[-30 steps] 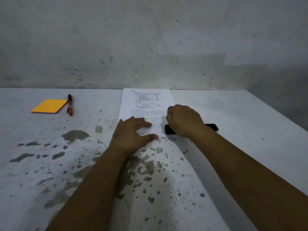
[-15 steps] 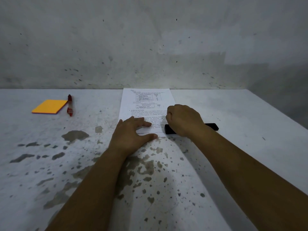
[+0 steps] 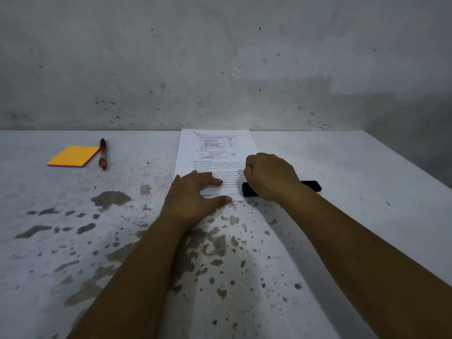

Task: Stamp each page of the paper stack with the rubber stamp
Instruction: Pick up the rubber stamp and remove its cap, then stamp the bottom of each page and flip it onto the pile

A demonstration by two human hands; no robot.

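Right grip (image 3: 269,176) fisted over the paper stack (image 3: 215,155), contents hidden; left grip (image 3: 195,194) spread flat.

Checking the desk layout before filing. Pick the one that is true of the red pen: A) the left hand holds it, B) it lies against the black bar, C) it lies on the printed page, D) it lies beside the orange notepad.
D: the red pen lies on the table along the right edge of the orange notepad, far from both hands.
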